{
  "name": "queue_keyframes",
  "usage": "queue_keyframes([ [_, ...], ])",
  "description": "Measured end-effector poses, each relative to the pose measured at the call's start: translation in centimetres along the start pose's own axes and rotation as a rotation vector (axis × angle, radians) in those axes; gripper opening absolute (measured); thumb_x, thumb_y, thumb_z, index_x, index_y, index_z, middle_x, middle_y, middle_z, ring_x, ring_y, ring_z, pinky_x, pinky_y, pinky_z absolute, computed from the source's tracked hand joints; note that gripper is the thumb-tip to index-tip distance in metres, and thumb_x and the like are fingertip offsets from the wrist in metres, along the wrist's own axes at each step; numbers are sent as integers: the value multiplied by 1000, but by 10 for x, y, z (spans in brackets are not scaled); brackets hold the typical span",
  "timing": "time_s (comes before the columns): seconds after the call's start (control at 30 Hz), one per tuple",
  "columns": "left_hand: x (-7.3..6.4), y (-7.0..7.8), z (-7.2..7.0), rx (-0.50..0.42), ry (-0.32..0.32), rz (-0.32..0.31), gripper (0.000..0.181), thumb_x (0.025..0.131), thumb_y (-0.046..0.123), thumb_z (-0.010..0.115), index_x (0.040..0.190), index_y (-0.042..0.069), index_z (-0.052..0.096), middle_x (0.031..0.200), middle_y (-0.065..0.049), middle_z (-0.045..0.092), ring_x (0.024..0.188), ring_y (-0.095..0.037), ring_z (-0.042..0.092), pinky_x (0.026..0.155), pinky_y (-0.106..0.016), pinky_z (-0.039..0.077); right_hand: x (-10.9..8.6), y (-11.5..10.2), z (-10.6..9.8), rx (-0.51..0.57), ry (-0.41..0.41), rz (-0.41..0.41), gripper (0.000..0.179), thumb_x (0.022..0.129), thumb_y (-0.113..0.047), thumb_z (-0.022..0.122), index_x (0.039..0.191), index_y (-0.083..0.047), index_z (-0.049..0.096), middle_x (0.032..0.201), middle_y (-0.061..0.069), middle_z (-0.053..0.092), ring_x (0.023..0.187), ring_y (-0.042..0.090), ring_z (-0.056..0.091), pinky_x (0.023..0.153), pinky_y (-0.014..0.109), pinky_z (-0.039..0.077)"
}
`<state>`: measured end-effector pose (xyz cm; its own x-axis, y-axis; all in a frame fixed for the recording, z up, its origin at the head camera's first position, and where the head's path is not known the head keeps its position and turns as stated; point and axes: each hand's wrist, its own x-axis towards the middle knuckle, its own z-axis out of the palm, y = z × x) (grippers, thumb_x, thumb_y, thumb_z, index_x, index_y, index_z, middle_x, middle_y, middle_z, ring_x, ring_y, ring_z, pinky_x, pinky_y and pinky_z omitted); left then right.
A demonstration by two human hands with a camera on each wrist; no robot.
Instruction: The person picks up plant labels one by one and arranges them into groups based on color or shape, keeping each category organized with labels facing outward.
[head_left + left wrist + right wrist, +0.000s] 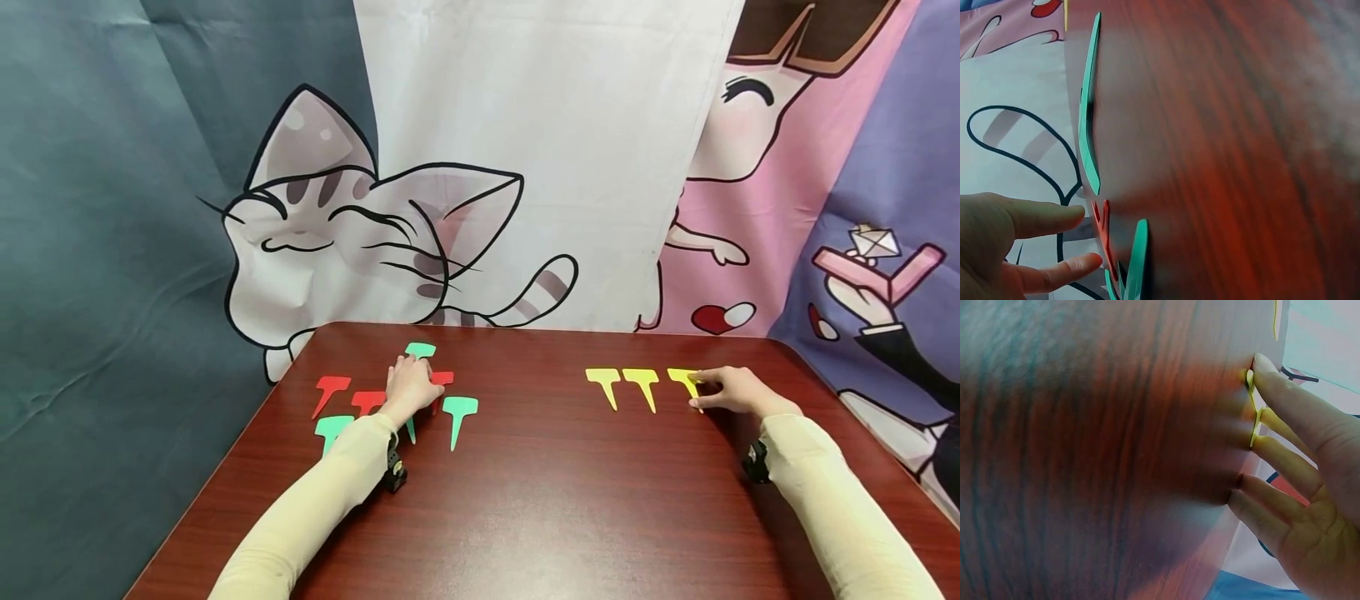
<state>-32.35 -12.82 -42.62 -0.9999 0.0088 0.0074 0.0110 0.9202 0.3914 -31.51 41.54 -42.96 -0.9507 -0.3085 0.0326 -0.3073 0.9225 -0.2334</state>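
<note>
Right hand [738,392]: thumb and fingertips pinch a flat yellow T-shaped tag [681,377] at the right end of a row on the reddish-brown wood-grain bench [570,517]; the fingers partly cover its stem; two matching yellow tags [642,381] lie fully visible to its left.

Left hand [411,387]: thumb and finger spread apart beside a flat red T-shaped tag [444,377], partly hidden by that hand; contact cannot be confirmed; a green stem [411,431] emerges below, its upper part concealed; the far green T-shaped tag [420,349] has its stem obscured; the middle red tag [367,401] and near green tag [332,426] are partly covered by hand and sleeve [330,492]; the outer red tag [332,384] and right-hand green tag [459,407] show whole; in the left wrist view, tags appear edge-on, overlapping, some cut off below.
</note>
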Motion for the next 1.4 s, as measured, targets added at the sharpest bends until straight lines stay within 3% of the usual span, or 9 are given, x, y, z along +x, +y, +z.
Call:
queue_keyframes([
  [0.17,3,3,1,31,-25,-11,24,82,27,70,74,6,62,145,-23,38,141,-44,21,115,-56,17,-1,0,-1,7,-5,7,66,74,-42,77,120,4,62,111,31,63,102,47,57,86,59,46],
  [0.33,5,4,2,53,-53,-26,29,82,27,70,96,1,70,148,-25,34,142,-44,17,116,-56,14,-1,0,0,18,-7,8,67,74,-42,77,121,4,61,111,32,63,102,47,57,86,60,46],
  [0.43,7,3,2,73,-59,-32,34,82,27,70,101,0,69,146,-24,36,142,-44,17,115,-57,14,-1,0,1,21,-11,14,68,75,-42,76,122,4,61,113,32,62,102,46,57,85,59,46],
  [0.93,11,0,0,87,-61,-46,26,80,26,73,90,3,69,145,-24,38,142,-44,17,116,-56,15,0,-1,0,7,-12,19,67,75,-42,77,121,4,61,110,32,62,98,44,58,86,60,46],
  [1.4,14,0,1,73,-45,-56,22,78,23,73,67,6,65,142,-24,40,141,-44,19,116,-54,17,-1,-3,-1,25,-28,34,68,76,-42,76,123,5,60,110,32,62,95,41,58,84,59,47],
])
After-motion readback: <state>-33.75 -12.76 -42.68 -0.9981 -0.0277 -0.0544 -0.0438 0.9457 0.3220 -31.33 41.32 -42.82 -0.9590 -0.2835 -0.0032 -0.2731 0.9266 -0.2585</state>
